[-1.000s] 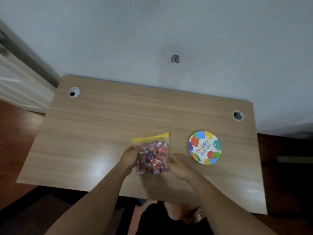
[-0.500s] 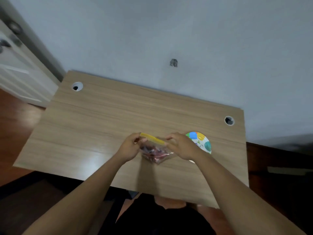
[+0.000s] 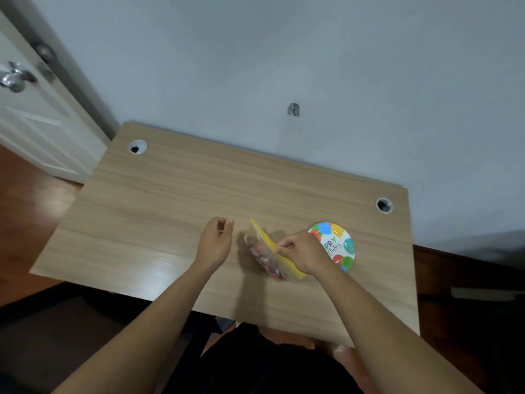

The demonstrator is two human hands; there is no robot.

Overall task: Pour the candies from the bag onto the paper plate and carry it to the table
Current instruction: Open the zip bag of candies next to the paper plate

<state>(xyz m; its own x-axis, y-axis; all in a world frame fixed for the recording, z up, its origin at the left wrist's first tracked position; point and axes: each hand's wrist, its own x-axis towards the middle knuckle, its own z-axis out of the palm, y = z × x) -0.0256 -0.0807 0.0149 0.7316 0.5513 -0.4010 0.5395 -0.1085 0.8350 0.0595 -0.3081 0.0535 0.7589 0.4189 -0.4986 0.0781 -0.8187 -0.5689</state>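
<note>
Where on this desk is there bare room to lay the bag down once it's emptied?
The widest bare stretch is the desk's left half, from the left hand out to the cable hole. The far strip along the wall is bare too. It's crowded on the right, where the bag, right hand and paper plate bunch together.

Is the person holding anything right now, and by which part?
The right hand pinches the candy bag by its yellow zip strip. The left hand holds nothing.
</note>
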